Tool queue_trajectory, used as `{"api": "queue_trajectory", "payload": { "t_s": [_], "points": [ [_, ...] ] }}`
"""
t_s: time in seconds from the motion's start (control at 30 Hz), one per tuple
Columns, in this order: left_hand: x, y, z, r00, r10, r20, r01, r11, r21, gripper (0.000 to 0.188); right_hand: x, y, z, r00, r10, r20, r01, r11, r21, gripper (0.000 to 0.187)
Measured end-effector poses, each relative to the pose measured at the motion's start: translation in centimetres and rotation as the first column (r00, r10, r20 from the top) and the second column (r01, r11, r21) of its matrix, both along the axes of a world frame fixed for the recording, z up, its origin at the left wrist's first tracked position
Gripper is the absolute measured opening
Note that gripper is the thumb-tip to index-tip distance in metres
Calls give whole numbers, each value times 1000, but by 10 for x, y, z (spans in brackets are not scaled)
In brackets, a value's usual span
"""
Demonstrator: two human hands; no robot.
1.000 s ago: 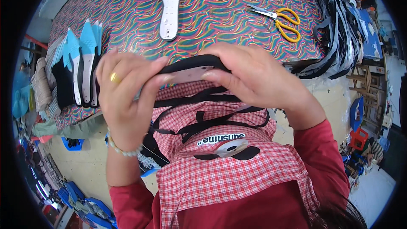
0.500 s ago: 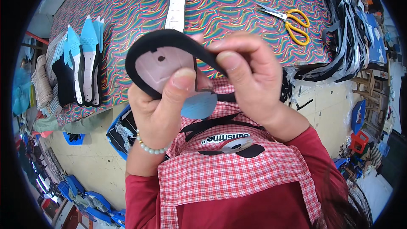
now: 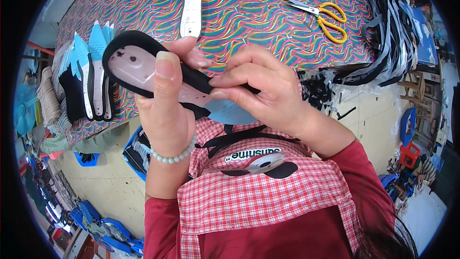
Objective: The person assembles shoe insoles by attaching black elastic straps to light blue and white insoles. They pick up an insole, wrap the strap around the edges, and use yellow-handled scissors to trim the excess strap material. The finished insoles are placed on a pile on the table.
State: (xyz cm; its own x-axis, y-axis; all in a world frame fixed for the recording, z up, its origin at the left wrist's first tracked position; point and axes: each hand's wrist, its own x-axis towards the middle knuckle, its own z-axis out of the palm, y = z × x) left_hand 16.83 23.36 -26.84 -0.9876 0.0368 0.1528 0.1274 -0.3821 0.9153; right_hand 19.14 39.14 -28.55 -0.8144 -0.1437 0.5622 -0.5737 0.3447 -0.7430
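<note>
A shoe insole board (image 3: 139,69) is held up over the near edge of the table, its pale heel end pointing to the upper left. Soft black edging (image 3: 127,38) wraps round its rim, and the forefoot end is light blue (image 3: 229,111). My left hand (image 3: 165,110) is closed round the heel part, thumb along its face and fingertips showing beyond the far edge. With thumb and forefinger my right hand (image 3: 268,86) pinches the black edging along the board's side. A loose dark end hangs below the board.
Yellow-handled scissors (image 3: 326,19) lie at the table's right. More insole boards (image 3: 96,67) stand together at the left, and another (image 3: 191,12) lies at the far side. Black and grey strips (image 3: 390,43) hang over the right edge. A blue bin (image 3: 136,148) sits below the table.
The insole board has shifted left and turned, its heel now pointing to the upper left. My right hand has moved lower and its pinch now sits farther along the edging.
</note>
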Motion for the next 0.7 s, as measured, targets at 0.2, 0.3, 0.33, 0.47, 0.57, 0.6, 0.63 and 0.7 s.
{"api": "queue_trajectory", "payload": {
  "t_s": [0.2,0.3,0.33,0.47,0.57,0.6,0.63,0.7],
  "points": [
    [-3,-6,-1,987,-109,119,106,994,27,51,18,2,6,998,-52,40,34,929,369,17],
    [-6,-3,3,988,-137,64,139,990,-22,48,13,2,10,996,-40,80,19,969,246,20],
    [-1,2,7,986,-162,40,165,979,-117,46,9,3,8,995,-8,98,-6,990,142,20],
    [12,-3,-12,971,-219,97,227,970,-85,34,11,3,-1,939,94,332,-21,976,-216,18],
    [10,-1,-14,983,-70,169,79,996,-47,28,19,1,-22,878,99,468,32,964,-264,21],
    [7,-2,-17,988,-19,153,37,993,-116,27,22,0,-27,861,89,501,47,966,-253,22],
    [6,-1,-17,991,28,129,-4,984,-177,26,22,2,-28,846,73,529,63,970,-235,23],
    [4,-1,-19,997,-23,72,39,974,-222,23,14,1,-27,858,103,503,-31,988,-149,24]
  ]
}}
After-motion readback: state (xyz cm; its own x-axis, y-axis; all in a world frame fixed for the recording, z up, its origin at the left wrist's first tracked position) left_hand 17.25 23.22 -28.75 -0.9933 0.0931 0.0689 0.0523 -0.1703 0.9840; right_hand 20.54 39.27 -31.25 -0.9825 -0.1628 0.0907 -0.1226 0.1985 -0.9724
